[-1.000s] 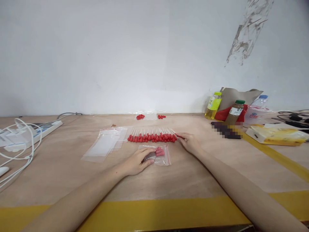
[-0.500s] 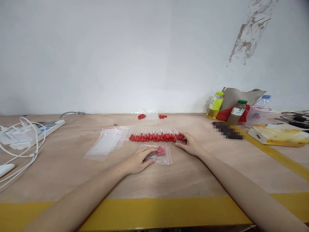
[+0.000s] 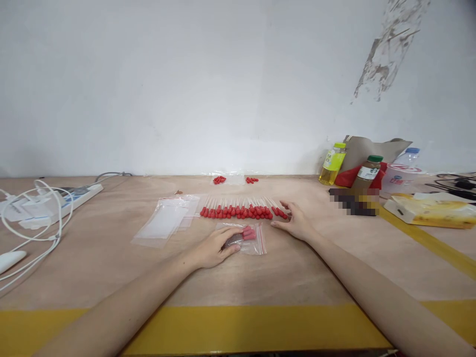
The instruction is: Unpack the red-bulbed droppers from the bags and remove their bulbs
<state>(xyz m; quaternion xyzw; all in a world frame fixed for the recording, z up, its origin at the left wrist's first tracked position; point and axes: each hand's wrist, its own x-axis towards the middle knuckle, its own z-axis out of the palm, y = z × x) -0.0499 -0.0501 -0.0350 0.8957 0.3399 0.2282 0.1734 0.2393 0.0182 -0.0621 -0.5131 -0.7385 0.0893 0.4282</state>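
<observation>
My left hand (image 3: 219,246) rests over the left part of a clear zip bag (image 3: 259,245) lying flat on the table, its thumb and fingers apart. Several red tips (image 3: 248,233) show through the plastic; the hand hides the rest of the contents. Beyond the bag runs a row of pale sticks with red tips (image 3: 238,212), the tips toward me. At the row's right end my right hand (image 3: 297,221) is open, thumb and fingers apart around the last few sticks. Whether its fingertips touch them I cannot tell.
Flat clear zip bags (image 3: 165,220) lie left of the row. By the wall is a clear bag (image 3: 234,179) with red-tipped pieces. A power strip (image 3: 80,201) with white cables stands left. Bottles (image 3: 332,163) and a yellow packet (image 3: 427,209) sit right.
The last few sticks at the right end now lie slightly apart from the row, and my right fingers are a little clear of them. My left hand stays on the bag.
</observation>
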